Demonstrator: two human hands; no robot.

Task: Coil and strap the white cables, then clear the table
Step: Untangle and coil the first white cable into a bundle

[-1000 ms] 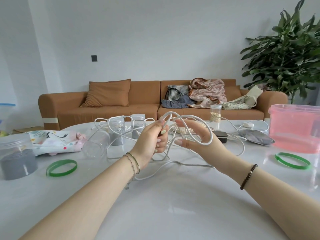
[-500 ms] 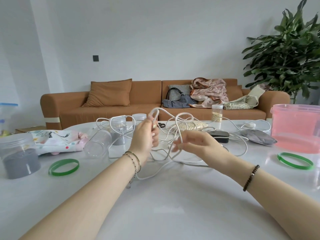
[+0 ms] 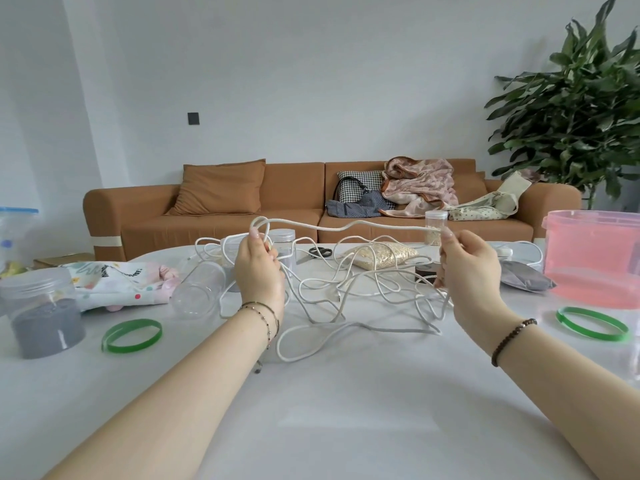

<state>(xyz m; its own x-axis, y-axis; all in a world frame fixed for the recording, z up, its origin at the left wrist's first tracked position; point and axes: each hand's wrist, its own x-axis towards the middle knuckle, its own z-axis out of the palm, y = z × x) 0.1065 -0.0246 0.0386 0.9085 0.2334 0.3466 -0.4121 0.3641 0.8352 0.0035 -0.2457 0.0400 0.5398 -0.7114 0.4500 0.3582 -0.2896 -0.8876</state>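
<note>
White table (image 3: 332, 410), hands now apart, left hand (image 3: 259, 271), right hand (image 3: 469, 271) stretching white cable (image 3: 346, 226)

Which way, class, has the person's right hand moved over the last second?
Yes. The right hand, pinching the long white cable, has moved rightward: earlier left of the small clear white-lidded jar, now right of it.

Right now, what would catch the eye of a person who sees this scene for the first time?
The left hand and right hand, raised mid-frame, hold a white cable stretched between them, with the rest tangled on the table below. After that, the pink tub at the far right and the green band by the left forearm stand out.
</note>
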